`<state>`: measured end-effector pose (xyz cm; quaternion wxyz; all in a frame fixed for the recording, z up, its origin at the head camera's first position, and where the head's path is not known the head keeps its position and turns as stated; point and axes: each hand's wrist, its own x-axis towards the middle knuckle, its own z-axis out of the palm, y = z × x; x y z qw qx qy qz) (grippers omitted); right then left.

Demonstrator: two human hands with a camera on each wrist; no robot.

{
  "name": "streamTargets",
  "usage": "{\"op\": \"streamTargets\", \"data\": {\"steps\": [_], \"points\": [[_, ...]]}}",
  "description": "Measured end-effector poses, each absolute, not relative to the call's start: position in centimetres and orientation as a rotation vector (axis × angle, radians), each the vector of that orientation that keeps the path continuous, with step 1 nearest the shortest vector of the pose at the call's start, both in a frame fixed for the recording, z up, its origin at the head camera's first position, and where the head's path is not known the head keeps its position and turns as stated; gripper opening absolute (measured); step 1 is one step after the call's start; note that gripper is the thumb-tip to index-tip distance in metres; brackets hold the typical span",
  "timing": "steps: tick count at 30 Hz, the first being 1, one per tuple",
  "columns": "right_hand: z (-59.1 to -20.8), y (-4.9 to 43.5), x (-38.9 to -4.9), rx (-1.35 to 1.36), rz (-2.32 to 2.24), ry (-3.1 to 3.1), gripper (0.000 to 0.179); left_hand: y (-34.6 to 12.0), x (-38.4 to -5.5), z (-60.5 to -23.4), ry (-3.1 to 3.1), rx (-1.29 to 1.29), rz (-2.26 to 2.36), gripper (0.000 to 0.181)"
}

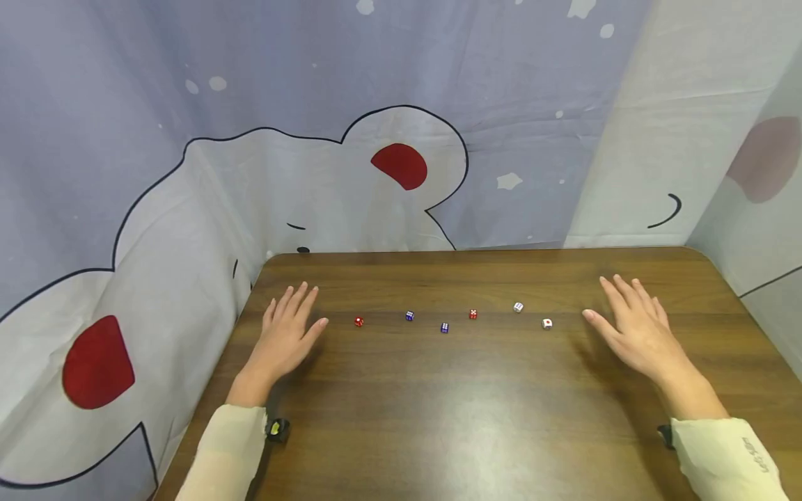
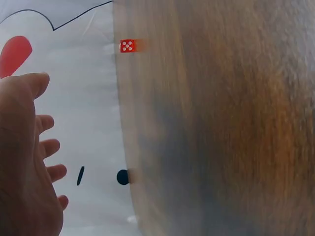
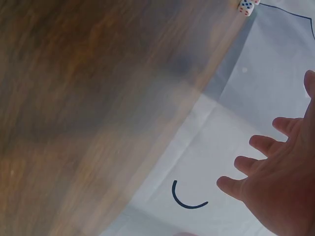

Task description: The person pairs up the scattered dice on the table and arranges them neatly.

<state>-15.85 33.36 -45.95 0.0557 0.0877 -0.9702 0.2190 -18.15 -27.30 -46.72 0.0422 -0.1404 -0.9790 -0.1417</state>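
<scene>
Several small dice lie in a loose row across the wooden table. From left to right in the head view come a red die (image 1: 358, 321), a blue die (image 1: 410, 316), a second blue die (image 1: 445, 328), another red die (image 1: 473, 314), a white die (image 1: 518, 307) and a second white die (image 1: 547, 323). My left hand (image 1: 285, 337), fingers straight and spread, is left of the row, nearest the first red die. On the far side my right hand (image 1: 639, 334) is likewise spread, nearest the last white die. Neither hand holds or touches a die.
The brown wooden table (image 1: 401, 396) has rounded far corners. Behind it and along both sides hangs a patterned curtain (image 1: 514, 125), close to the table's edges. A dark wrist device (image 1: 278, 429) shows beside the left sleeve.
</scene>
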Motion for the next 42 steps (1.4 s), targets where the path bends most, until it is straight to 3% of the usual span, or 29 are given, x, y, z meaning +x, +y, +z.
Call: {"op": "streamTargets", "data": {"steps": [42], "points": [[-46.1, 25.5, -17.3, 0.507, 0.703, -2.819, 0.056, -23.6, -18.8, -47.6, -2.837, -0.561, -0.513, 0.046]]}}
